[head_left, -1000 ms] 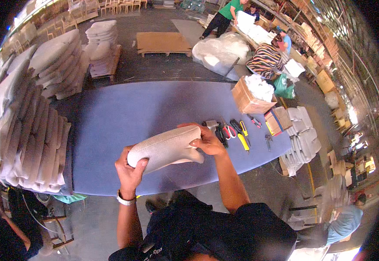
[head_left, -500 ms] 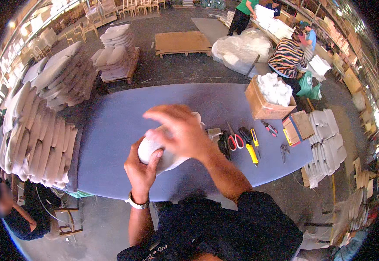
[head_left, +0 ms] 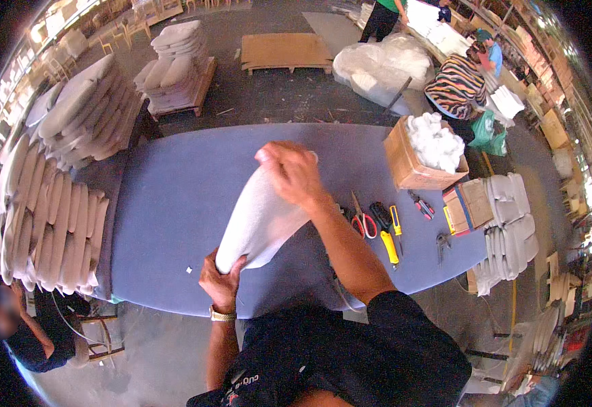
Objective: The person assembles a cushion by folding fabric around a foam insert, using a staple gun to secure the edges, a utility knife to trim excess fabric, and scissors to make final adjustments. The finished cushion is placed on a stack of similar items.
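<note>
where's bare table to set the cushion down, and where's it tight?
Widest free patch: blue table between the stacked pads at its left end and the white cushion held by the left hand and right hand. Far edge ahead is also bare. Crowded on the right: scissors, yellow cutter, cardboard box.

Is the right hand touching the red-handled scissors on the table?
Apart. The head view shows the right hand gripping the top of the white cushion, with blue table between it and the red-handled scissors.
</note>
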Demonstrator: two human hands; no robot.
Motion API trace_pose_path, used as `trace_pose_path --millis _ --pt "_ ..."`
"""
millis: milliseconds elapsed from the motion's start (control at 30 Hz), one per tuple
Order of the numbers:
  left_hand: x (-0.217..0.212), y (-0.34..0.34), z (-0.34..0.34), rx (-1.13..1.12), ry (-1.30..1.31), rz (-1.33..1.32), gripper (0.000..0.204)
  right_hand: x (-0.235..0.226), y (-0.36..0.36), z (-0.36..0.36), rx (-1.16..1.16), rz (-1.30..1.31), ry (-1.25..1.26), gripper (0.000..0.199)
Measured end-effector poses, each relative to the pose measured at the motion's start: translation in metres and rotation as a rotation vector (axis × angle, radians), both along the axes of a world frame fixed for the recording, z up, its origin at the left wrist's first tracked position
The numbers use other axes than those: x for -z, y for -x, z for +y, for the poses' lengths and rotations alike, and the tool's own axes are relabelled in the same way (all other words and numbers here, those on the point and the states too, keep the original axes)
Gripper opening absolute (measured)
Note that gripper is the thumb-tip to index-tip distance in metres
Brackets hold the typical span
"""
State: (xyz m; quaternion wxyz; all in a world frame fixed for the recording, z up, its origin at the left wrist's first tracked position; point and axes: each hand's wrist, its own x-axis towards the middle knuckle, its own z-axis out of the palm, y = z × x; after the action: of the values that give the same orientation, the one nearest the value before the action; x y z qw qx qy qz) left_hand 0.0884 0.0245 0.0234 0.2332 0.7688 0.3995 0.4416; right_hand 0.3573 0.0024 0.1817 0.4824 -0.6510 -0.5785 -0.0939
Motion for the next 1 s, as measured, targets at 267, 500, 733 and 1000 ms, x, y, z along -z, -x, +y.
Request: trace_pose_path --millis 267,500,733,1000 --pt "0.044 0.023 0.009 0.066 -0.121 0.042 0.067 0.025 -0.02 -0.039 0.003 0.2 0.081 0.031" --pt "0.053 0.078 0.035 0.144 0.221 0.249 0.071 0.003 -0.034 -0.051 -0.099 0.29 0.336 0.044" --pt "-0.073 0.072 0.05 0.364 0.419 -0.034 0.073 -0.031 0.046 -0.031 -0.23 0.035 0.189 0.065" --pt "-0.174 0.074 0.059 0.18 -0.084 -0.103 0.038 -0.018 0.082 -0.017 -0.768 0.339 0.323 0.065"
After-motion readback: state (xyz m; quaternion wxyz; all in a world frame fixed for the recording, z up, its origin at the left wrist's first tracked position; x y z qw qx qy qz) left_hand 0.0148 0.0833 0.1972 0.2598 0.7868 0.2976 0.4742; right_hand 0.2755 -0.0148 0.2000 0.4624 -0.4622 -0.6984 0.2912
